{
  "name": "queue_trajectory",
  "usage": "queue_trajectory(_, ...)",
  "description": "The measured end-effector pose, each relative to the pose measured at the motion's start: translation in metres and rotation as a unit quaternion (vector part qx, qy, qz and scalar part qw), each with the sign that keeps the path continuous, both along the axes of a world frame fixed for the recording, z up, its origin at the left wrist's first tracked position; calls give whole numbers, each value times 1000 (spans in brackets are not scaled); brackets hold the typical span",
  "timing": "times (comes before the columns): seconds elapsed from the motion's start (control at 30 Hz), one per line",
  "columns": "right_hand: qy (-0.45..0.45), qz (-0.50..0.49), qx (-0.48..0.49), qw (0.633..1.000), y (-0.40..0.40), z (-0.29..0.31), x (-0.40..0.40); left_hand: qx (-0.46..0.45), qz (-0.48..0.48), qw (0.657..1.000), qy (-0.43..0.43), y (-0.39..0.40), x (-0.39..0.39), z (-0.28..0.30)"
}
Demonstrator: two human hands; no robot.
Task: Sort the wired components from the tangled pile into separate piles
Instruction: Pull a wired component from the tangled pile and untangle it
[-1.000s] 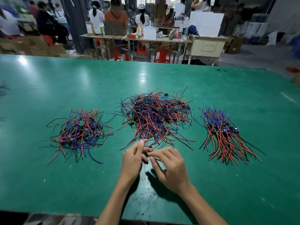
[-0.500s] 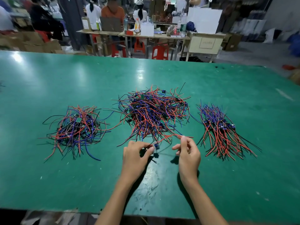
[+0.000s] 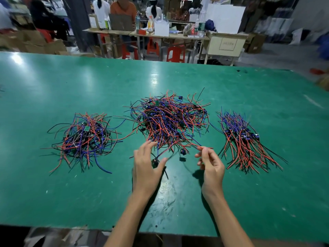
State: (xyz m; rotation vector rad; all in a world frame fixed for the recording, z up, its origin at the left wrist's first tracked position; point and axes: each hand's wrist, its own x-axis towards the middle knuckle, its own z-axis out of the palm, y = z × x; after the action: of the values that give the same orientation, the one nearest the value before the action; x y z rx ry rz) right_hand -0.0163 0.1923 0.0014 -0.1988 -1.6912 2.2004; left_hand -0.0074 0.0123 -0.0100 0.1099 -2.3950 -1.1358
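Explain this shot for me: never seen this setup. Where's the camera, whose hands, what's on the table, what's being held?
There is no robot here. A person wears a wide-angle camera on the head, looking forward and down, so the two bare arms coming in from the bottom edge are that person's own.

On the green table lie three heaps of small components with red, blue and black wires: a big tangled pile in the middle, a looser left pile, and a right pile whose wires lie roughly side by side.

The right hand pinches the end of a red wire that runs back into the middle pile. The left hand has its fingers curled around a small dark component with wires, just in front of that pile.

Behind the table are other benches with seated people, red stools and boxes.
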Motion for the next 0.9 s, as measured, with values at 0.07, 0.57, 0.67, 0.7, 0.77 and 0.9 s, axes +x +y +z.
queue_trajectory(0.07, 13, 52, 6, 999, 3, 4, 1, -120, -4, 991, 51, 6, 2, 3)
queue_trajectory(0.57, -14, 53, -151, 987, 20, 2, 1, 220, -148, 961, 76, 17, -15, 68)
queue_trajectory(0.67, -5, 54, -129, 990, 21, -1, 1, 364, -93, 925, 60, -25, -34, 95)
queue_trajectory(0.7, -3, 55, -111, 992, 20, -1, 1, 407, -69, 910, 40, -43, -40, 97)
queue_trajectory(0.77, -2, 59, -38, 998, 16, -3, 0, 470, -22, 882, -4, -81, -50, 94)
queue_trajectory(0.9, -4, 107, 235, 966, -1, -9, 5, 548, 66, 834, -32, -137, -60, 71)
